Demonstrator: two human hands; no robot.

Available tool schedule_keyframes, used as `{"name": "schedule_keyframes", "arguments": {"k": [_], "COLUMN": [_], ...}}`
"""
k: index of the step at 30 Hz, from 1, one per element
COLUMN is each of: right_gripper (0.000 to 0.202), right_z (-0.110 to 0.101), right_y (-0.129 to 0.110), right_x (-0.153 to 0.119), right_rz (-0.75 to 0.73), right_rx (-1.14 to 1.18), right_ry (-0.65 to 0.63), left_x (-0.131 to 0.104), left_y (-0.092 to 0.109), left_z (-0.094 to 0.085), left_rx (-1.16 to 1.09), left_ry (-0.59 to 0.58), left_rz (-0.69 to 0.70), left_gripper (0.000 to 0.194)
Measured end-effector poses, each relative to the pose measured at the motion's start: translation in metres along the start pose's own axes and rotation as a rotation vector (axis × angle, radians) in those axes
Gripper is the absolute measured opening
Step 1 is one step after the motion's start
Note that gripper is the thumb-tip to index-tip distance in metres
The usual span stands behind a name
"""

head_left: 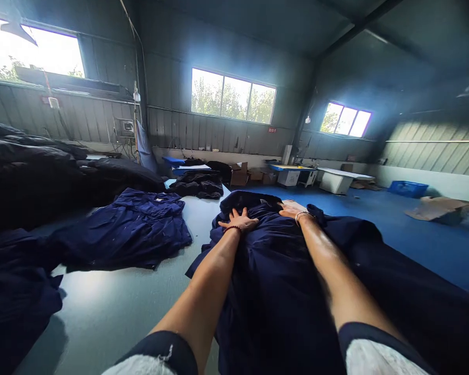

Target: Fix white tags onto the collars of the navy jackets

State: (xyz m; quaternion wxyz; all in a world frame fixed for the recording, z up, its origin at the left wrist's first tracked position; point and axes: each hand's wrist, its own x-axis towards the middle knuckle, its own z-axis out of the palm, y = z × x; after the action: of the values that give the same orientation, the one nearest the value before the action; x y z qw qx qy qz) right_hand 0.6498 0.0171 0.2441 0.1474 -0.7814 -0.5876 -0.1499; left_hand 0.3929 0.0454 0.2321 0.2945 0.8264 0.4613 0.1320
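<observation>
A dark navy garment (273, 260) lies spread over the table in front of me, its far end bunched near the collar. My left hand (242, 221) rests on its upper left part, fingers spread on the cloth, a dark red bead bracelet at the wrist. At the garment's upper right edge, my right hand (291, 209) lies on the fabric with a light bracelet on the wrist; its fingertips are partly hidden by the cloth, and I cannot tell whether they pinch it.
Another navy garment (140, 226) lies on the pale table (121, 297) to the left. Behind it rises a heap of black garments (27, 172). A smaller dark pile (197, 183) sits at the table's far end. Blue crate (407, 188) and cardboard (440, 208) are on the floor at right.
</observation>
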Motion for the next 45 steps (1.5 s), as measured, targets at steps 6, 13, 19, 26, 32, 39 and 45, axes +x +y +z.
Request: {"name": "schedule_keyframes", "arguments": {"k": [6,13,19,26,32,39,45], "right_gripper": [0.057,0.060,0.039,0.048,0.054,0.054,0.053], "right_z": [-0.009,-0.043,-0.092,-0.098,-0.045,0.064,0.162], "right_y": [-0.019,-0.062,-0.104,-0.209,-0.322,-0.418,-0.453], "right_x": [-0.009,-0.036,-0.027,0.008,0.016,-0.007,-0.021], "right_rz": [0.177,0.127,0.136,-0.070,-0.237,-0.380,-0.468], "right_rx": [-0.151,-0.349,-0.293,-0.263,-0.255,-0.180,-0.106], "right_ry": [-0.136,0.024,0.193,0.157,0.026,-0.222,-0.376], "left_x": [-0.005,-0.026,-0.056,-0.076,-0.086,-0.101,-0.096], "left_y": [-0.012,-0.045,-0.093,-0.177,-0.268,-0.383,-0.450], "left_z": [-0.005,-0.026,-0.059,-0.100,-0.128,-0.141,-0.136], "left_rx": [-0.116,-0.129,0.011,0.200,0.297,0.377,0.483], "left_ry": [-0.050,0.016,0.254,0.322,0.275,0.173,0.107], "left_rz": [0.073,0.342,0.528,0.459,0.351,0.119,-0.040], "left_gripper": [0.086,0.077,0.045,0.050,0.051,0.048,0.055]}}
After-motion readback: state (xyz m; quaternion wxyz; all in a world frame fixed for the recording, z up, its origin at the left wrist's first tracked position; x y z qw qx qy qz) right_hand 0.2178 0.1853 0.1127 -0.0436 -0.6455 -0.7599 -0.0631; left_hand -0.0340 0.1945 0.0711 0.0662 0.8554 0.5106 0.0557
